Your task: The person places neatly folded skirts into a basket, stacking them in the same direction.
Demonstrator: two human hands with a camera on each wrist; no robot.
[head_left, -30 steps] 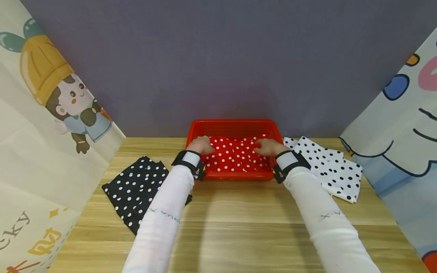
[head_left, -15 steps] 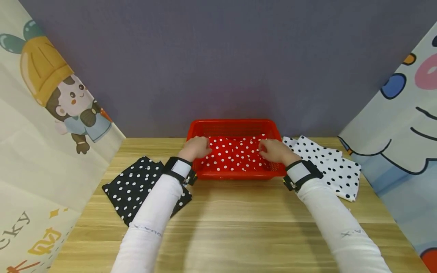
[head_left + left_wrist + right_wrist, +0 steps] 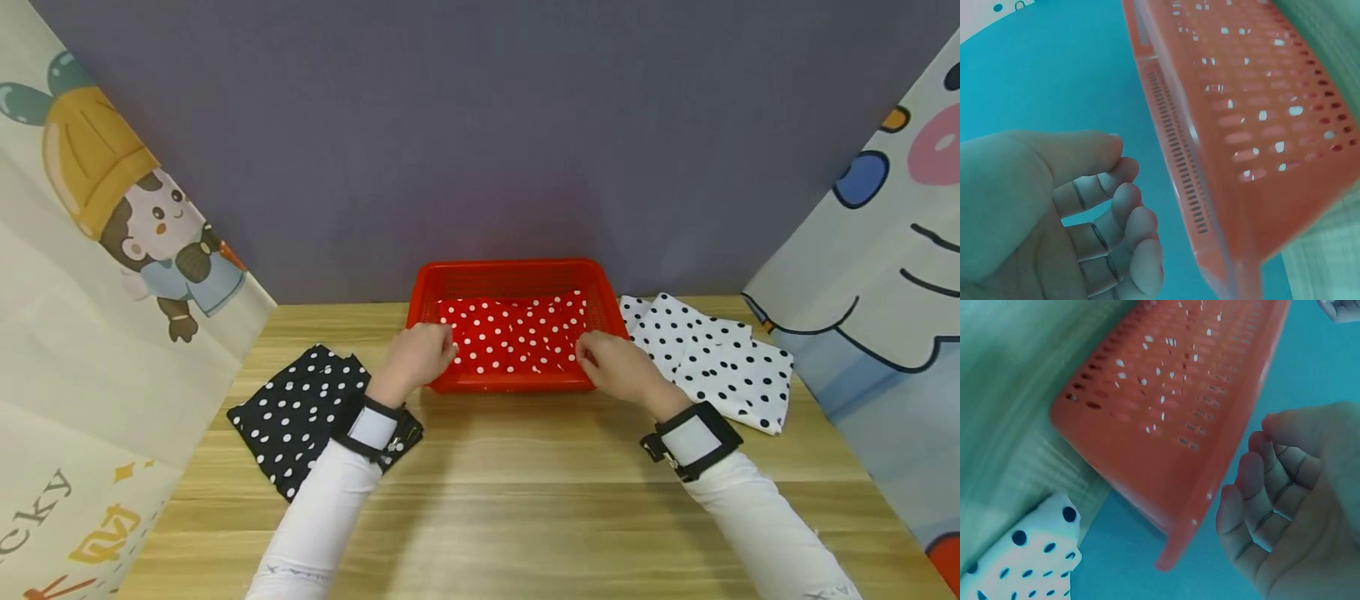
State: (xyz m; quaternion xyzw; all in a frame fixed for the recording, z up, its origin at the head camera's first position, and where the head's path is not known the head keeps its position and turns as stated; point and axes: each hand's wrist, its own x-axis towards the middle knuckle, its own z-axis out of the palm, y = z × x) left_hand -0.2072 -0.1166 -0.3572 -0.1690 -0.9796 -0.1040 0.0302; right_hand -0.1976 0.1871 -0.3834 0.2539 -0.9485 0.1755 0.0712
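A red plastic basket (image 3: 510,384) stands by the back wall, with a red cloth with white dots (image 3: 517,337) lying in it. Over its front left corner is my left hand (image 3: 416,358), fingers loosely bent and holding nothing. My right hand (image 3: 622,367) hovers at the front right corner, likewise with nothing in its grasp. Both wrist views show a gap between the fingers and the basket rim; the left thumb (image 3: 1094,150) comes close to the index fingertip. The fingertips are partly hidden in the head view.
On the left of the wooden table (image 3: 525,517) lies a black cloth with white dots (image 3: 292,417), partly under the left wrist strap in view. A white cloth with black dots (image 3: 720,358) lies right of the basket. A grey wall (image 3: 510,125) rises behind.
Both hands have come away from the red cloth, drawing back toward the person and outward to the basket's front corners. The red cloth stays in the basket.
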